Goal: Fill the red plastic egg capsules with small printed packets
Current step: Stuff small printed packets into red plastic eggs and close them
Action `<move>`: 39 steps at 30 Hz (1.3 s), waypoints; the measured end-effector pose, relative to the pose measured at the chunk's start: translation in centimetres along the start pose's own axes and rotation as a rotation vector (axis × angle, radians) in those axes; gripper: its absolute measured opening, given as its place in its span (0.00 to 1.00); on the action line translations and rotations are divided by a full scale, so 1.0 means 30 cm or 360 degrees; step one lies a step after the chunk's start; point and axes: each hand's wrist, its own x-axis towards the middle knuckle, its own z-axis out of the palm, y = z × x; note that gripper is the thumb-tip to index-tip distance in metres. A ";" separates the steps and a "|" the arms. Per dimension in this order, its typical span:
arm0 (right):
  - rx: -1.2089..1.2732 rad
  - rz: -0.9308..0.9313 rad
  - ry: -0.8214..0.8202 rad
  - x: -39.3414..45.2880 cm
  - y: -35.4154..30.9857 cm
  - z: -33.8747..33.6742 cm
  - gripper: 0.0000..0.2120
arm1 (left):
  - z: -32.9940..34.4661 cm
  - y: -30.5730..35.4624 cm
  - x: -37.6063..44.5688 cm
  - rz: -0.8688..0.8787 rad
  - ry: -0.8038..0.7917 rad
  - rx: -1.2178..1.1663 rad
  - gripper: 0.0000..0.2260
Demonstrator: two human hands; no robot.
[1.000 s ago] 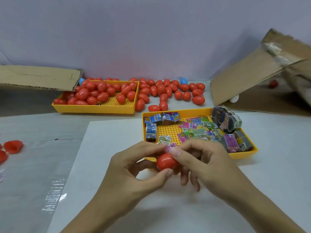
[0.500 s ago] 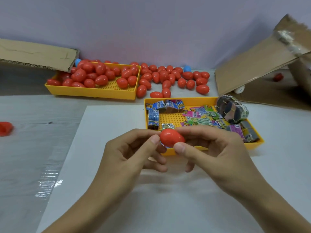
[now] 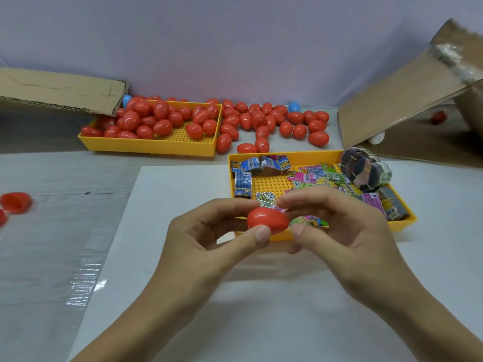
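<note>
A white sheet (image 3: 183, 322) covers the near middle of the grey table (image 3: 52, 231), its left edge running diagonally from far to near; the near stretch of the sheet is open, as is the grey surface to its left. Along the far right a large cardboard flap (image 3: 400, 100) leans up, and a flatter cardboard piece (image 3: 57, 90) lies at far left, overhanging the far yellow tray (image 3: 151, 146). That tray holds a heap of red egg capsules (image 3: 146, 118), and more closed red eggs (image 3: 274, 121) lie loose on the table to its right, with two blue ones among them at the back. The near yellow tray (image 3: 402, 222) sits on the sheet's far right part, holding small printed packets (image 3: 308, 176) and a rubber-banded bundle (image 3: 366, 168) at its far right corner. Blue packets at its far left show barcodes; the writing is too small to read.

The left hand (image 3: 198, 246) and right hand (image 3: 347, 236) meet over the near tray's near left corner. The left thumb and fingers pinch a closed red egg (image 3: 266, 220), its long axis lying left to right. The right hand's fingers are curled beside the egg's right end; whether they touch it cannot be told. An open red half-shell (image 3: 17, 202) lies at the far left edge.
</note>
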 end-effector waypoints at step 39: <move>-0.1575 0.0467 0.0160 0.160 0.086 -0.123 0.09 | -0.013 0.017 0.024 0.0127 0.0109 0.0018 0.14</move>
